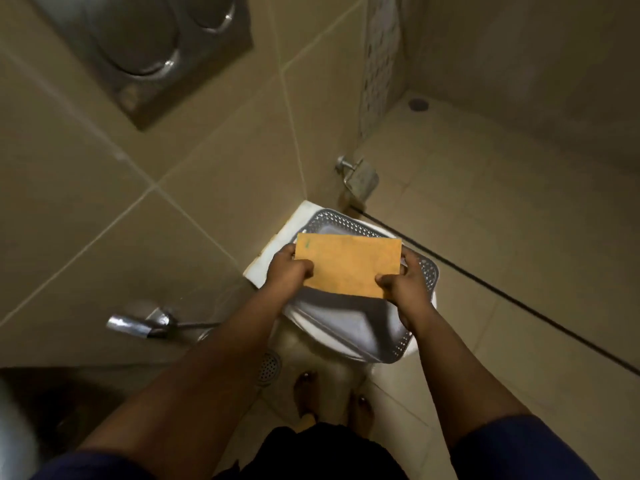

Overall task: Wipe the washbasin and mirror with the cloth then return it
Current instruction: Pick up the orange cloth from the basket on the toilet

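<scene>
Head view: cloth point(348, 265) pinched btwn left hand point(289, 271) & right hand point(403, 282).

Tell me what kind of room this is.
Almost certainly a bathroom or toilet cubicle: a flush plate set in the tiled wall, a white toilet below it, and a floor drain. Both hands hold an orange cloth.

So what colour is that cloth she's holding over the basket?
Orange-yellow, with a small green mark near one corner: the cloth, seen in the head view.

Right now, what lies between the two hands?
Head view: the folded orange cloth spans between left hand and right hand, each pinching an end, above the grey perforated plastic basket.
</scene>
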The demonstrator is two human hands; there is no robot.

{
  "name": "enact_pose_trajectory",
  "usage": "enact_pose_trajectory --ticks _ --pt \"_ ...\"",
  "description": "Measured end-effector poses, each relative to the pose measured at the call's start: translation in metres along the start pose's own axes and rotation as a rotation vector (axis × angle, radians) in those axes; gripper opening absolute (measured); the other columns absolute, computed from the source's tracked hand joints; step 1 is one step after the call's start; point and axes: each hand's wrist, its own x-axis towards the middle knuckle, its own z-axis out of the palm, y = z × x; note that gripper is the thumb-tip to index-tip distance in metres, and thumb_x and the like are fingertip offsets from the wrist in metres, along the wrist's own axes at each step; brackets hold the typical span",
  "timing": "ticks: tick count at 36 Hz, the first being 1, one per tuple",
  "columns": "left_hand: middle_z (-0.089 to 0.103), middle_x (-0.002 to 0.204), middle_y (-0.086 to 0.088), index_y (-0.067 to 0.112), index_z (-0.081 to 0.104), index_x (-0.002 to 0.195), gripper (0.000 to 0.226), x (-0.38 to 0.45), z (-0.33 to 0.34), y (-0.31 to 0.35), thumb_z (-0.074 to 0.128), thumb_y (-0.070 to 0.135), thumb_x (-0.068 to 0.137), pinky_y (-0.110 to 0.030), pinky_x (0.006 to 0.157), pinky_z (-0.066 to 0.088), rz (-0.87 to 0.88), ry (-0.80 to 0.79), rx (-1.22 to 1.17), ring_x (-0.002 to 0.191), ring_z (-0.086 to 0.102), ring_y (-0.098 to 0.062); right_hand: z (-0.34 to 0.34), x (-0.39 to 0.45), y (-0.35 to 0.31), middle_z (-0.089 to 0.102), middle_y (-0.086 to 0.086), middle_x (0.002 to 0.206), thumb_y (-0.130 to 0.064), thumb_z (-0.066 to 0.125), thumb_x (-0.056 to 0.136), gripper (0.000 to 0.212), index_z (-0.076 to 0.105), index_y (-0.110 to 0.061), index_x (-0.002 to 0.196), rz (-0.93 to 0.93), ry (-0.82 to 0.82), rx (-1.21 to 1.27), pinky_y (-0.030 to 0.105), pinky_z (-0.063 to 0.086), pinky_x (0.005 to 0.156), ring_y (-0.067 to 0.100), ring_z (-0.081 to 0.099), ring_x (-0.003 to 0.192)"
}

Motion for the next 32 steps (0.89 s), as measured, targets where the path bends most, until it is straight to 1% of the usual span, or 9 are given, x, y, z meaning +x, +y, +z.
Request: enact_pose_trajectory --ticks 2,5,8,13,17,21,24,27,32 --pt "0.058 0.067 -0.004 0.019 0.056 0.072 0.022 -0.017 -0.015 0.002 0.056 0.015 0.049 -0.027 0.059 0.042 -0.012 0.005 -0.101 0.061 0.053 -0.021 0.005 -0.010 -0.013 0.057 0.003 0.103 0.016 0.054 0.079 0.063 0.043 -0.024 0.127 -0.022 -0.070 -0.005 0.048 0.050 0.085 0.025 0.057 0.092" --pt "0.065 0.080 -0.006 0.014 0.063 0.087 0.014 -0.042 -0.035 0.000 0.064 0.012 0.074 -0.029 0.070 0.048 0.041 0.012 -0.225 0.076 0.061 -0.025 0.019 -0.025 -0.030 0.055 0.009 0.113 0.017 0.051 0.079 0.061 0.046 -0.021 0.127 -0.052 -0.179 -0.020 0.042 0.051 0.078 0.029 0.055 0.098" --pt "0.065 0.085 -0.002 0.011 0.061 0.103 0.016 -0.067 -0.060 -0.007 0.058 0.008 0.088 -0.020 0.059 0.051 0.082 0.102 -0.306 0.074 0.062 -0.015 0.039 -0.042 -0.041 0.054 0.006 0.113 0.018 0.050 0.079 0.063 0.045 -0.017 0.132 -0.076 -0.277 -0.037 0.037 0.053 0.071 0.029 0.054 0.100" --pt "0.062 0.102 -0.012 0.004 0.058 0.113 0.025 -0.114 -0.111 -0.024 0.058 0.005 0.089 -0.026 0.073 0.049 0.133 0.236 -0.346 0.091 0.059 -0.024 0.083 -0.075 -0.049 0.057 0.002 0.102 0.015 0.050 0.080 0.045 0.053 -0.017 0.112 -0.137 -0.483 -0.143 0.037 0.052 0.069 0.026 0.056 0.096" --pt "0.061 0.104 -0.009 0.006 0.056 0.115 0.026 -0.158 -0.166 -0.054 0.059 0.007 0.089 -0.025 0.076 0.050 0.130 0.379 -0.393 0.091 0.059 -0.021 0.140 -0.110 -0.043 0.058 0.005 0.104 0.016 0.050 0.081 0.044 0.053 -0.014 0.113 -0.139 -0.662 -0.208 0.044 0.053 0.078 0.029 0.057 0.097" --pt "0.062 0.101 -0.008 0.006 0.057 0.111 0.023 -0.207 -0.218 -0.095 0.059 0.005 0.089 -0.019 0.069 0.050 0.136 0.534 -0.458 0.080 0.061 -0.015 0.203 -0.153 -0.024 0.060 0.011 0.110 0.017 0.050 0.079 0.045 0.056 -0.015 0.111 -0.130 -0.825 -0.267 0.045 0.053 0.079 0.034 0.057 0.102" --pt "0.065 0.107 -0.009 0.014 0.059 0.105 0.018 -0.250 -0.262 -0.133 0.061 0.010 0.088 -0.033 0.082 0.052 0.110 0.651 -0.483 0.093 0.063 -0.023 0.252 -0.197 -0.002 0.058 0.011 0.114 0.014 0.052 0.078 0.047 0.056 -0.018 0.113 -0.139 -0.942 -0.332 0.037 0.050 0.070 0.031 0.055 0.103" --pt "0.066 0.106 -0.007 0.018 0.062 0.102 0.016 -0.297 -0.303 -0.172 0.063 0.013 0.087 -0.040 0.089 0.052 0.095 0.757 -0.469 0.097 0.063 -0.025 0.294 -0.247 0.024 0.060 0.008 0.110 0.012 0.054 0.079 0.044 0.058 -0.022 0.105 -0.138 -1.044 -0.385 0.047 0.052 0.082 0.030 0.055 0.104" --pt "0.067 0.098 -0.003 0.016 0.063 0.102 0.016 -0.367 -0.356 -0.233 0.063 0.012 0.087 -0.029 0.072 0.053 0.105 0.886 -0.527 0.086 0.064 -0.018 0.353 -0.330 0.065 0.061 0.008 0.102 0.015 0.052 0.079 0.039 0.057 -0.019 0.098 -0.141 -1.183 -0.435 0.037 0.050 0.075 0.027 0.056 0.096"
